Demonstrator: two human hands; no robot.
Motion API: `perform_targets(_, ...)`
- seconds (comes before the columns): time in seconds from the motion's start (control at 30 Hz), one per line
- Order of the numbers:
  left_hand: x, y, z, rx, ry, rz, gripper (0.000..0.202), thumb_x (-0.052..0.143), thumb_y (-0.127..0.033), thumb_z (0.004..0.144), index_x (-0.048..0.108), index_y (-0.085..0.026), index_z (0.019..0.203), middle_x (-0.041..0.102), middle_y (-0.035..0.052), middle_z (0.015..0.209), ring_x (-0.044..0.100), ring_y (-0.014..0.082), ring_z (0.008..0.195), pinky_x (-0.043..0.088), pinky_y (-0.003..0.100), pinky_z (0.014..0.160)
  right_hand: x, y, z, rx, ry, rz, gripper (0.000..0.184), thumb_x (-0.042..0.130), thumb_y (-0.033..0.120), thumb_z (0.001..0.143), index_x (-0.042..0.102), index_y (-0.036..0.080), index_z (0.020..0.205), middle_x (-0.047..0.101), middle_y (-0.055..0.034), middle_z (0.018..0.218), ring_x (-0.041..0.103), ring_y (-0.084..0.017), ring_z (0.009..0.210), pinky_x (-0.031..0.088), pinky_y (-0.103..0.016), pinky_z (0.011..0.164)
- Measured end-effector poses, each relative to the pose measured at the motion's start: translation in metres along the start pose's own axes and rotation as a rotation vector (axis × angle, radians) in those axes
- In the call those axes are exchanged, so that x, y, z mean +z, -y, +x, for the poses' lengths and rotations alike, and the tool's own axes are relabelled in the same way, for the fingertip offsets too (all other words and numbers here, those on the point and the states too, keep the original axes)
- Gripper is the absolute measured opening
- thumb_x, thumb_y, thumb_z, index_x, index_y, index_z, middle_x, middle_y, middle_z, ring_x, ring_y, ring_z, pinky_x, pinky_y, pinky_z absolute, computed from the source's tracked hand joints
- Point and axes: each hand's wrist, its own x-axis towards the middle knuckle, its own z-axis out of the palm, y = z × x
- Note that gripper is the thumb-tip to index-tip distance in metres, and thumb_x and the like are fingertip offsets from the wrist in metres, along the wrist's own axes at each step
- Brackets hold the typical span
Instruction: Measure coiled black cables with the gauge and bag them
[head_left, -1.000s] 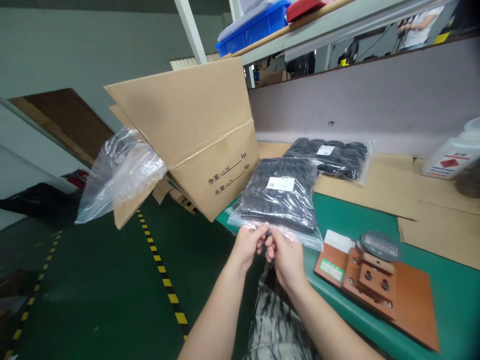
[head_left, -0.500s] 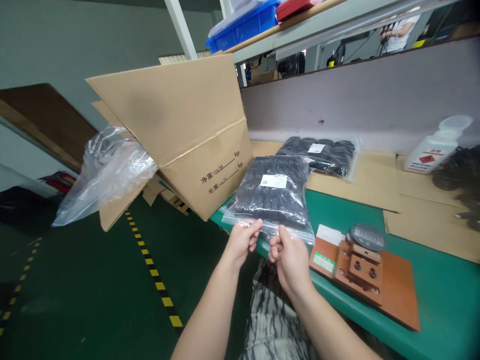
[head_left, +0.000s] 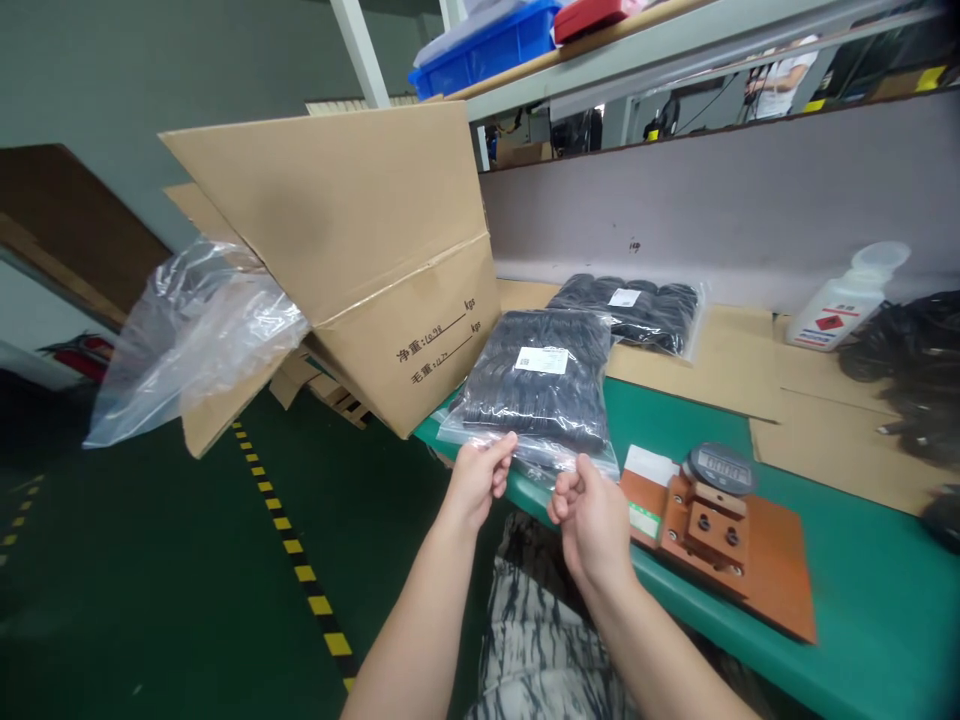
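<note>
A clear zip-lock bag (head_left: 534,395) packed with black ring-like parts lies on the green table (head_left: 660,405), its white label facing up. Its zip edge points toward me. My left hand (head_left: 478,482) pinches that edge near the middle, thumb on top. Farther right along the same edge, my right hand (head_left: 592,515) has its thumb and curled fingers closed on the plastic near the corner. Behind it lies a second labelled bag (head_left: 637,315) of black parts. Right of my right hand stands a digital dial gauge (head_left: 718,470) on an orange-brown base.
An open cardboard box (head_left: 409,300) leans at the left table edge, with a clear plastic liner (head_left: 199,330) hanging out. At the right are a white bottle (head_left: 840,305) and dark tangled items (head_left: 930,360) on cardboard sheets. Overhead, a shelf holds a blue bin (head_left: 495,50).
My right hand has slid to the right along the bag's zip edge, away from my left hand. The left hand keeps its pinch. The view has shifted slightly.
</note>
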Motion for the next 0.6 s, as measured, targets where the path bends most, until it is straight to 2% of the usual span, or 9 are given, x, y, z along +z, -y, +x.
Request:
perform_targets(0.27, -0.006, 0.003, 0.005, -0.005, 0.008, -0.068, 0.036, 0.081, -0.042, 0.068, 0.059, -0.013, 0.068, 0.047, -0.0068, 0.053, 0.032, 0.0011, 0.036, 0.023, 0.013, 0.030, -0.006, 0.007, -0.001, -0.022, -0.020, 0.024, 0.038, 0.073, 0.044, 0.077, 0.051, 0.018, 0.060, 0.054, 0.0046, 0.051, 0.041, -0.006, 0.034, 0.034, -0.019, 0.033)
perform_targets(0.4, -0.008, 0.004, 0.006, -0.005, 0.002, -0.110, 0.037, 0.081, -0.042, 0.068, 0.057, -0.014, 0.069, 0.046, -0.0072, 0.054, 0.032, 0.0011, 0.036, 0.023, 0.013, 0.030, -0.009, 0.012, -0.002, -0.025, -0.004, 0.018, 0.039, 0.076, 0.045, 0.072, 0.052, 0.017, 0.061, 0.057, 0.0031, 0.051, 0.042, -0.007, 0.034, 0.036, -0.019, 0.033)
perform_targets(0.5, -0.004, 0.004, 0.001, 0.019, -0.012, -0.137, 0.039, 0.080, -0.044, 0.068, 0.053, -0.015, 0.068, 0.046, -0.0080, 0.054, 0.033, 0.0006, 0.036, 0.024, 0.012, 0.031, -0.010, 0.012, -0.003, -0.001, 0.018, 0.016, 0.040, 0.080, 0.046, 0.066, 0.052, 0.017, 0.061, 0.057, 0.0030, 0.051, 0.042, -0.007, 0.034, 0.036, -0.019, 0.033)
perform_targets(0.6, 0.005, 0.004, -0.007, 0.011, 0.027, -0.140, 0.042, 0.077, -0.048, 0.071, 0.052, -0.015, 0.065, 0.048, -0.0070, 0.055, 0.030, -0.0004, 0.034, 0.019, 0.013, 0.030, -0.008, 0.008, -0.005, 0.035, 0.059, 0.004, 0.040, 0.083, 0.045, 0.064, 0.055, 0.016, 0.062, 0.057, 0.0038, 0.052, 0.042, -0.006, 0.035, 0.036, -0.018, 0.033)
